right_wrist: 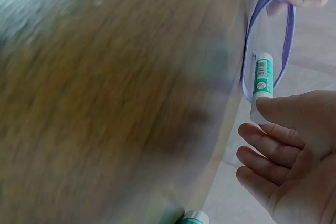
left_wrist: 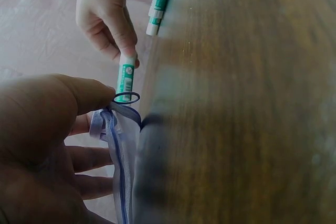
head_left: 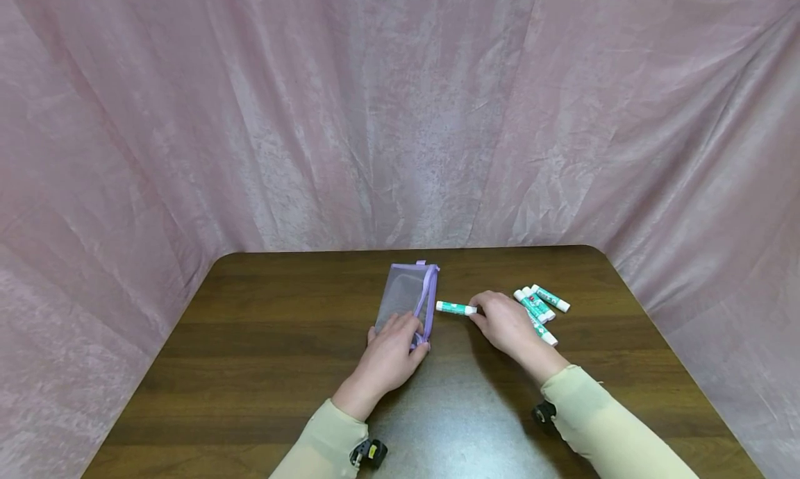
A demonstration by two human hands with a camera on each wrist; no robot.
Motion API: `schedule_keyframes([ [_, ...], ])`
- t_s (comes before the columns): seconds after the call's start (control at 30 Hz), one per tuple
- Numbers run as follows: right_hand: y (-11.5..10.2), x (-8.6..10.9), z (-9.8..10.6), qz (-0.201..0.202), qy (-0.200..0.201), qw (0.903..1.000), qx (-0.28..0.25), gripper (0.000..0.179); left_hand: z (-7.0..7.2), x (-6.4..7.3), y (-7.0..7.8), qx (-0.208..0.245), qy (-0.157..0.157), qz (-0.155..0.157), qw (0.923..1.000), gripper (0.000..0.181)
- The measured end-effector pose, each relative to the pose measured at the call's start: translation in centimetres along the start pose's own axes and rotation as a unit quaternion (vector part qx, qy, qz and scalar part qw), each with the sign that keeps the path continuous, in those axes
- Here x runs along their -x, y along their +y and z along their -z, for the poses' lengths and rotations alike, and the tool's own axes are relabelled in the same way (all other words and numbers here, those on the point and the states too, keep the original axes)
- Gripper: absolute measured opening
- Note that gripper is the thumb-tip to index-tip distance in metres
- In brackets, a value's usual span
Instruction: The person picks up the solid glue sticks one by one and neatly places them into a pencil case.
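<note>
Pouch of translucent mesh with purple trim [head_left: 397,295] lies, in the head view, on a brown wood-grain table [head_left: 281,340]; the left hand [head_left: 389,354] pinches its near end. The right hand [head_left: 505,321] pinches a white-and-green cylindrical tube [head_left: 455,308] by one end. Similar tubes [head_left: 551,298] lie rightward. Left wrist view: thin round ring [left_wrist: 127,93] at the pouch's pinched corner. Right wrist view: tube label [right_wrist: 263,77] bears a barcode; lettering illegible.

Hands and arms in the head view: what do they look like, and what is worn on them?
The left hand and right hand are bare, without gloves. Plain, pale yellow-green long sleeves cover the forearms. A small black device sits at each wrist; the left one shows a yellow patch.
</note>
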State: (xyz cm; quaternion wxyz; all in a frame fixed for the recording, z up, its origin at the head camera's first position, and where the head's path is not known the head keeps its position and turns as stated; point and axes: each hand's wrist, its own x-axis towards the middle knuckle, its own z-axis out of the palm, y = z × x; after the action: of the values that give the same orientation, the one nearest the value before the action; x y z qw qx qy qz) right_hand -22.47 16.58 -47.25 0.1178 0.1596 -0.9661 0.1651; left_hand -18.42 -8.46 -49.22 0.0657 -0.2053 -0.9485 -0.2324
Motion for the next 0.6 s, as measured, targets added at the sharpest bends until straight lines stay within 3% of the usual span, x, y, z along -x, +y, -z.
schedule_keyframes([
  [0.6,-1.3,-0.9,-1.3,-0.006,-0.029,0.9995,-0.009,0.012,0.1,0.0,0.1,0.0,-0.008,0.001,1.0,0.019],
])
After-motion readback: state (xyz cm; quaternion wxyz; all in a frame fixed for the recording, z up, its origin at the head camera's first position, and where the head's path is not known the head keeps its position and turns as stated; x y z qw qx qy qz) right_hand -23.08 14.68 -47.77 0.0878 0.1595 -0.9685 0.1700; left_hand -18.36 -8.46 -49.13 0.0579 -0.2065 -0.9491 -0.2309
